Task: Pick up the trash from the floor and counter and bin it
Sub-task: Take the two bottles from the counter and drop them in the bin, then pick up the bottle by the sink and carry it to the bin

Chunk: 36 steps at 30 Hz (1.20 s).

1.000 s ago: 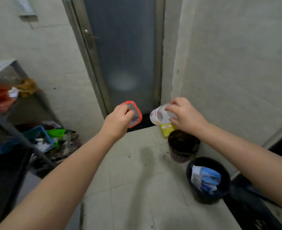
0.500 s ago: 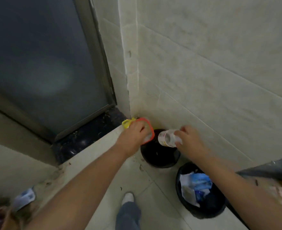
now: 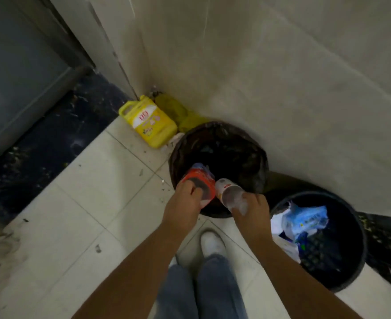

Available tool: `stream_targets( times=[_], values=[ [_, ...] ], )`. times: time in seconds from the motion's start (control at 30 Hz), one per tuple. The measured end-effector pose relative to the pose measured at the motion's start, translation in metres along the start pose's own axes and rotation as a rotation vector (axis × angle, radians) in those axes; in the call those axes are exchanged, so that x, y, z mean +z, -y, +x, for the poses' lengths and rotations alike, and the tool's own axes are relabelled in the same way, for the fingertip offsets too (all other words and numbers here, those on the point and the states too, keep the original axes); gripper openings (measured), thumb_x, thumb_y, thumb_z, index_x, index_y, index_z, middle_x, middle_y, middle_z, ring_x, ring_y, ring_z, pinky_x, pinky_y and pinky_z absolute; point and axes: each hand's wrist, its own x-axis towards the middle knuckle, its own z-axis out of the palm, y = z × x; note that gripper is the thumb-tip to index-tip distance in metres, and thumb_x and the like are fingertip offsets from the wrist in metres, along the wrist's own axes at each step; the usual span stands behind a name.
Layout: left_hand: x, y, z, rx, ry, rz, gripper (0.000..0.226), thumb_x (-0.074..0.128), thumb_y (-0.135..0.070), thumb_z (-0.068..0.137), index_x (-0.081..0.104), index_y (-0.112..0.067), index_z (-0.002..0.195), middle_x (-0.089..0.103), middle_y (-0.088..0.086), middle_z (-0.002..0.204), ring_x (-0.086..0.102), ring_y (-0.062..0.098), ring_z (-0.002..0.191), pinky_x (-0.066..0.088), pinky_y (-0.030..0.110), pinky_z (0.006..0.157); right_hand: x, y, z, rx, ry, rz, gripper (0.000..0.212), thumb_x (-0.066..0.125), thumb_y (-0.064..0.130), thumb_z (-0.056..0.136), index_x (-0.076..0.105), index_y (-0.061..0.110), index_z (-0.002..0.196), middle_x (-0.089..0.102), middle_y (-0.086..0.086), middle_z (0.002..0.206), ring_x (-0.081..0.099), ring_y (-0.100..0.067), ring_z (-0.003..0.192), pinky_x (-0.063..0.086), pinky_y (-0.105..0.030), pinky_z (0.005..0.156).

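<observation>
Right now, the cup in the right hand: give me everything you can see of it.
The cup looks like thin clear or whitish plastic with a small red mark near its base. It lies tilted, open mouth toward the camera, base pointing into the black-lined bin. The right hand pinches its rim from the near side. It hangs over the bin's near edge, close beside the red-rimmed container in the left hand; whether they touch is unclear. Contents unclear.

Tiled home utility corner — bins (image 3: 218,139), detergent jug (image 3: 148,122)
</observation>
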Motion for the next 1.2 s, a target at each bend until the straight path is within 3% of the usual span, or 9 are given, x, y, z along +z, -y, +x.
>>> stream_targets(
  times=[0.03,0.13,0.3,0.5,0.67,0.77,0.87,0.97,1.2],
  values=[
    [0.013,0.006,0.005,-0.003,0.037,0.052,0.047,0.093,0.005,0.035,0.070,0.007,0.075,0.069,0.023,0.078,0.070,0.036,0.067,0.056,0.026,0.043,0.012,-0.005,0.006,0.016,0.036,-0.043,0.039,0.058,0.009,0.086,0.046,0.003,0.123,0.046,-0.018,0.128,0.045,-0.029,0.116,0.038,-0.032,0.097],
    [0.021,0.014,0.015,-0.089,0.105,0.081,0.043,0.060,-0.013,0.089,0.049,-0.005,0.130,0.046,0.014,0.135,0.044,0.029,0.126,0.049,0.031,0.095,0.019,-0.007,0.015,-0.007,0.082,-0.095,0.041,0.057,0.008,0.086,0.046,0.001,0.125,0.050,-0.021,0.125,0.048,-0.032,0.114,0.041,-0.033,0.097],
    [-0.038,0.009,-0.006,-0.124,0.034,0.154,0.046,0.037,-0.023,0.101,0.029,-0.013,0.145,0.024,0.009,0.155,0.019,0.024,0.144,0.024,0.033,0.117,-0.024,0.039,0.002,-0.211,0.125,-0.236,0.040,0.054,0.007,0.088,0.047,-0.003,0.127,0.048,-0.024,0.132,0.040,-0.038,0.125,0.034,-0.041,0.107],
    [-0.181,0.008,-0.073,-0.373,-0.108,0.251,0.053,0.031,-0.029,0.102,0.014,-0.015,0.150,0.005,0.009,0.161,0.001,0.025,0.149,0.008,0.038,0.122,-0.098,0.173,-0.034,-0.651,0.087,-0.469,0.048,0.039,0.029,0.094,0.038,0.004,0.135,0.038,-0.021,0.146,0.027,-0.035,0.139,0.020,-0.048,0.116],
    [-0.296,-0.004,-0.197,-0.648,-0.321,0.239,0.052,0.031,-0.032,0.102,0.019,-0.012,0.149,0.015,0.009,0.159,0.001,0.025,0.149,0.006,0.039,0.122,-0.153,0.298,-0.128,-1.078,0.052,-0.586,0.051,0.042,0.033,0.074,0.068,0.000,0.102,0.071,-0.027,0.103,0.065,-0.044,0.100,0.055,-0.055,0.079],
    [-0.334,-0.013,-0.293,-0.829,-0.434,0.232,0.054,0.033,-0.033,0.102,0.021,-0.010,0.149,0.016,0.010,0.159,0.002,0.026,0.149,0.007,0.039,0.122,-0.169,0.357,-0.210,-1.330,0.054,-0.544,0.050,0.052,0.026,0.073,0.063,-0.006,0.109,0.064,-0.033,0.112,0.057,-0.051,0.109,0.046,-0.063,0.089],
    [-0.346,-0.033,-0.401,-1.039,-0.547,0.210,0.057,0.034,-0.035,0.101,0.019,-0.009,0.149,0.013,0.011,0.160,0.002,0.025,0.149,0.008,0.038,0.122,-0.176,0.390,-0.310,-1.569,0.057,-0.517,0.051,0.046,0.029,0.090,0.044,0.000,0.131,0.044,-0.026,0.141,0.035,-0.040,0.134,0.030,-0.049,0.112],
    [-0.324,-0.069,-0.513,-1.274,-0.625,0.163,0.061,0.036,-0.038,0.100,0.016,-0.007,0.149,0.011,0.012,0.160,0.002,0.026,0.149,0.009,0.038,0.122,-0.170,0.389,-0.412,-1.782,0.213,-0.550,0.058,0.042,0.031,0.095,0.021,0.008,0.143,0.017,-0.014,0.156,0.007,-0.028,0.145,0.006,-0.039,0.120],
    [-0.163,-0.267,-0.724,-1.819,-0.681,-0.042,0.067,0.039,-0.044,0.098,0.015,-0.009,0.150,0.012,0.009,0.160,0.003,0.025,0.149,0.010,0.038,0.122,-0.172,0.222,-0.642,-2.293,0.562,-0.584,0.061,0.048,0.033,0.092,0.024,0.010,0.143,0.019,-0.011,0.156,0.009,-0.025,0.145,0.009,-0.036,0.120]
  ],
)
